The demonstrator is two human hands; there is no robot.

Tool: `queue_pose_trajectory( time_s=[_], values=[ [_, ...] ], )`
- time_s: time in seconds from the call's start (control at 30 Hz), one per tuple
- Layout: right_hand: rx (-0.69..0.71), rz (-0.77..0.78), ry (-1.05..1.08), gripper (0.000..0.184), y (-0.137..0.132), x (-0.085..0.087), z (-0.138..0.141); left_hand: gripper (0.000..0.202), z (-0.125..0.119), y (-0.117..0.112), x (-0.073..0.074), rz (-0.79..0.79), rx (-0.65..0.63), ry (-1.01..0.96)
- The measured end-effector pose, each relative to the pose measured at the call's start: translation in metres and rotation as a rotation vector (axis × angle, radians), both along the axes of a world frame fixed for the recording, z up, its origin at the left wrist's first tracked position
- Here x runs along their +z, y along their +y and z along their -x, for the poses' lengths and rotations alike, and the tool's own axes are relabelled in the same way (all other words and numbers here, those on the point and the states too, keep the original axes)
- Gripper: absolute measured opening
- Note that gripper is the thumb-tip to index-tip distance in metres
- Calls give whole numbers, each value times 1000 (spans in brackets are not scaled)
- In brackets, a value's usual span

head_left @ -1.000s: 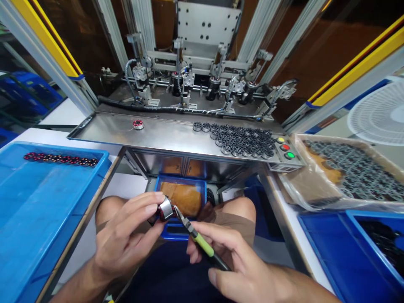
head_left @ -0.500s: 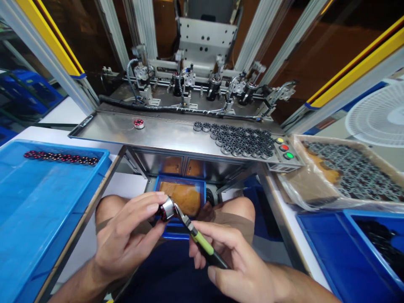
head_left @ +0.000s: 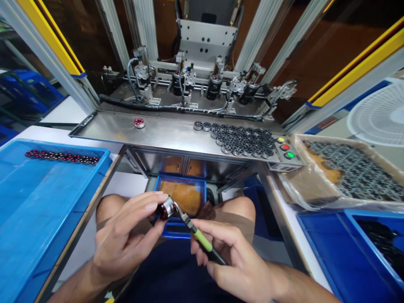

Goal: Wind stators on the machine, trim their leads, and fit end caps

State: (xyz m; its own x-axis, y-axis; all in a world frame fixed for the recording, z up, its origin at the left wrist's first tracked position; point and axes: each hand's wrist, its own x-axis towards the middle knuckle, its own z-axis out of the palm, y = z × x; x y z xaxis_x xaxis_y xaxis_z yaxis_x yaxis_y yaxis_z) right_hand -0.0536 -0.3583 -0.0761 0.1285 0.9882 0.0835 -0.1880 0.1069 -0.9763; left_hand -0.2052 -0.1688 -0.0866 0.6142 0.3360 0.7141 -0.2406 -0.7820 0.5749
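My left hand [head_left: 129,235] pinches a small round motor part [head_left: 167,207], silver around the side with dark and red portions, between thumb and fingers. Green-and-black pliers [head_left: 202,240] are in my right hand [head_left: 236,256], fingers wrapped around the handles. The pliers' tip is at the right side of the motor part; whether it touches or grips anything there is too small to tell. Both hands are above my lap. A similar red-topped motor part [head_left: 139,123] with a thin wire sits on the metal shelf [head_left: 164,134] ahead.
Many dark round parts [head_left: 243,139] cluster on the shelf's right, beside a button box [head_left: 285,147]. A blue tray [head_left: 47,202] with a row of red-black parts stands left. At right are a lined carton [head_left: 362,168] and blue bins [head_left: 325,240]. Machine fixtures [head_left: 214,86] stand behind.
The motor part has turned slightly in my left hand, showing more red. The pliers' tip has shifted a little at its right side. Both hands stay nearly in place.
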Motion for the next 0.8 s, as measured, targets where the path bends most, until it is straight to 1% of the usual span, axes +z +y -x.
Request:
queue_pose_trajectory(
  time_s=[0.13, 0.23, 0.3, 0.37, 0.47, 0.53, 0.6, 0.67, 0.7, 0.73, 0.77, 0.8],
  values=[
    [-20, 92, -64, 75, 3, 3, 1, 78, 2, -1, 3, -17, 26, 41],
    [-61, 152, -121, 64, 4, 5, 0, 70, 1, -1, 8, -52, 59, 75],
    [-99, 168, -73, 62, 5, 5, -3, 62, -1, -1, 11, -53, 85, 92],
    [-140, 171, -19, 63, 7, 2, -6, 51, -5, -2, 12, -3, 116, 117],
    [-138, 202, -74, 60, 11, -4, -10, 42, -2, -5, 7, 180, 156, 137],
    [-127, 231, -205, 55, 15, -5, -13, 45, 10, -4, 0, 383, 199, 100],
    [-160, 235, -395, 53, 20, -2, -20, 47, 31, 3, -8, 638, 245, 95],
    [-234, 223, -623, 51, 27, 4, -34, 45, 61, 16, -13, 895, 317, 140],
    [-273, 211, -739, 52, 34, 8, -44, 44, 77, 26, -14, 996, 368, 161],
    [-312, 186, -850, 52, 45, 12, -55, 46, 93, 37, -14, 1066, 432, 168],
    [-350, 149, -950, 54, 59, 15, -68, 50, 108, 51, -13, 1100, 504, 172],
    [-388, 103, -1034, 55, 76, 19, -81, 55, 121, 67, -13, 1097, 575, 179]
  ],
)
